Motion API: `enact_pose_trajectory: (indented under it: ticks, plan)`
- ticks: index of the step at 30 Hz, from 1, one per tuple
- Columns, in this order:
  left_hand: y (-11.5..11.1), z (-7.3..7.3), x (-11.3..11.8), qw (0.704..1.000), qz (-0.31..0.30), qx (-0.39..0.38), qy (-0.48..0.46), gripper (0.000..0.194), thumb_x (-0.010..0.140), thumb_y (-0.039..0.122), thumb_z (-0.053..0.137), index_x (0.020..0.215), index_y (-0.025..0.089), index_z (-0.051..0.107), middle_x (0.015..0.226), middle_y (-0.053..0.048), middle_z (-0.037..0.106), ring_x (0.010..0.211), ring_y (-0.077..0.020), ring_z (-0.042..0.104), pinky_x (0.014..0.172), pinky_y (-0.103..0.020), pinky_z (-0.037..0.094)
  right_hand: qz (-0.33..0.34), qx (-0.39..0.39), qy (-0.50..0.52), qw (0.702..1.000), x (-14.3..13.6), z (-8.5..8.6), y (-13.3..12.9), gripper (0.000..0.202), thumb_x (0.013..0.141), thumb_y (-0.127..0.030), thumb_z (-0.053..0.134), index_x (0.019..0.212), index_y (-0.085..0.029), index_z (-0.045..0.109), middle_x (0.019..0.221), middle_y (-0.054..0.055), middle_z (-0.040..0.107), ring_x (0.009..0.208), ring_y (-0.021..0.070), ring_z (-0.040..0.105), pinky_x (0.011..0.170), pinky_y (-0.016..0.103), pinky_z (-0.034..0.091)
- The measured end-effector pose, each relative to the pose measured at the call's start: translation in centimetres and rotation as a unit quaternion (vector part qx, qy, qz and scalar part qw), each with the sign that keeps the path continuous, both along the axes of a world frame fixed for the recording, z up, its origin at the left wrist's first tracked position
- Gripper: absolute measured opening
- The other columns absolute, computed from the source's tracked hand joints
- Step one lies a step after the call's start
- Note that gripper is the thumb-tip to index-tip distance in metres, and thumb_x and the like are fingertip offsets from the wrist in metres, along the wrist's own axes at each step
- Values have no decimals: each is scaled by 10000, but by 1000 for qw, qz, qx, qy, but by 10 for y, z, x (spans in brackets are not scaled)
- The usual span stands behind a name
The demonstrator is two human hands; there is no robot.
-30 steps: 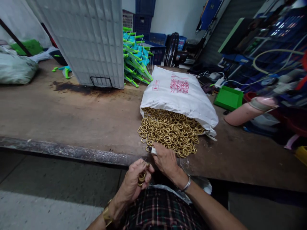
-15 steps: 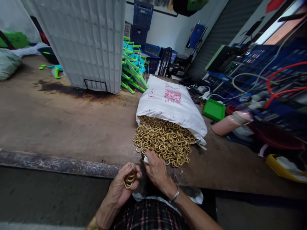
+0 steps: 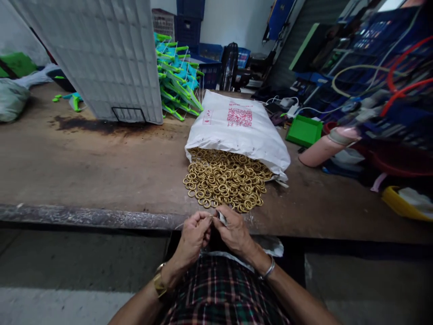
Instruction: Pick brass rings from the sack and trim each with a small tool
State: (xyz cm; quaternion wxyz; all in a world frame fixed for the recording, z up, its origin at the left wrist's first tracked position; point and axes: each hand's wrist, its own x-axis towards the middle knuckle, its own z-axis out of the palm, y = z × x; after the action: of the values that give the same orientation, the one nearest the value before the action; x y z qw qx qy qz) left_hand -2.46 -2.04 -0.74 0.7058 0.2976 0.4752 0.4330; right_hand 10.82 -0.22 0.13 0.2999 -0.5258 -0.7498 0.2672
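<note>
White sack (image 3: 270,146) has a lg. red QR code (image 3: 239,117), w/ a line of red chars. (image 3: 241,104) above & small red boxed mark (image 3: 207,117) at left, both illegible.

The rings (image 3: 226,180) look like brass-toned metal with a soft sheen; the sack (image 3: 237,131) resembles creased, matt plastic. The tabletop (image 3: 101,176) is worn, dull wood, the tray (image 3: 304,131) smooth plastic, the plaid garment (image 3: 226,289) soft cloth.

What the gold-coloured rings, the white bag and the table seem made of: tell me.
Rings: probably metal, satin gold; they catch small highlights. Bag: likely plastic, matte white; it creases stiffly. Table: perhaps wood, worn matte brown; dark stains look soaked in.
</note>
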Motion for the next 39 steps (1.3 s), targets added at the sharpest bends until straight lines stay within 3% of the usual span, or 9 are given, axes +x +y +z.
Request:
enact_pose_trajectory:
  ticks: [4, 8, 12, 17, 22, 30, 34, 39]
  plan:
    - [-6, 2, 15, 997, -9, 40, 72, 335, 694, 479, 589, 768, 157, 534, 470, 69, 433, 389, -45, 353, 377, -151, 251, -54, -85, 95, 990, 15, 1, -11, 137, 797, -307, 459, 746, -190, 508, 664, -29, 505, 611, 101, 457, 586, 207, 365]
    - [-12, 15, 31, 989, -21, 77, 126, 323, 673, 457, 615, 727, 143, 568, 490, 52, 469, 417, -52, 390, 407, -164, 292, -68, -164, 183, 967, 31, -4, -22, 265, 823, -413, 404, 730, -185, 503, 545, -54, 461, 514, 90, 413, 502, 199, 341]
    - [-16, 22, 43, 985, -40, 79, 147, 329, 651, 453, 630, 703, 131, 581, 515, 35, 500, 429, -56, 412, 421, -173, 310, -72, -187, 229, 953, 42, -8, -27, 291, 815, -405, 410, 634, -185, 475, 513, -54, 454, 501, 85, 403, 511, 201, 344]
    - [-17, 14, 44, 989, -103, 30, 106, 321, 700, 458, 584, 780, 149, 550, 544, 45, 488, 399, -40, 382, 376, -156, 251, -97, -187, 223, 952, 48, -8, -29, 180, 770, -311, 455, 657, -182, 507, 569, -52, 495, 559, 90, 425, 566, 205, 351]
    - [-17, 8, 48, 989, -126, 12, 75, 284, 738, 440, 548, 739, 161, 495, 550, 54, 462, 394, -32, 363, 369, -148, 235, -107, -150, 197, 963, 53, -10, -34, 140, 759, -284, 465, 685, -182, 528, 591, -59, 457, 602, 91, 420, 597, 202, 340]
    - [-13, 6, 53, 989, -147, -31, -12, 265, 750, 410, 553, 745, 154, 484, 568, 53, 443, 409, -23, 341, 372, -144, 209, -101, -178, 228, 952, 60, -14, -32, 179, 804, -280, 410, 728, -179, 537, 603, -46, 537, 596, 93, 492, 610, 200, 374]
    - [-9, 5, 52, 990, -119, -59, -52, 246, 729, 376, 587, 757, 152, 489, 586, 49, 450, 429, -27, 361, 376, -143, 213, -117, -149, 141, 972, 59, -18, -32, 193, 822, -275, 380, 754, -181, 534, 606, -23, 548, 577, 103, 500, 578, 204, 360]
    - [-6, 8, 52, 994, -81, -48, -48, 254, 709, 366, 607, 767, 145, 498, 606, 38, 480, 436, -29, 381, 375, -142, 233, -54, -75, -58, 994, 55, -17, -38, 172, 737, -111, 394, 819, -187, 526, 726, 18, 594, 650, 129, 520, 600, 222, 327]
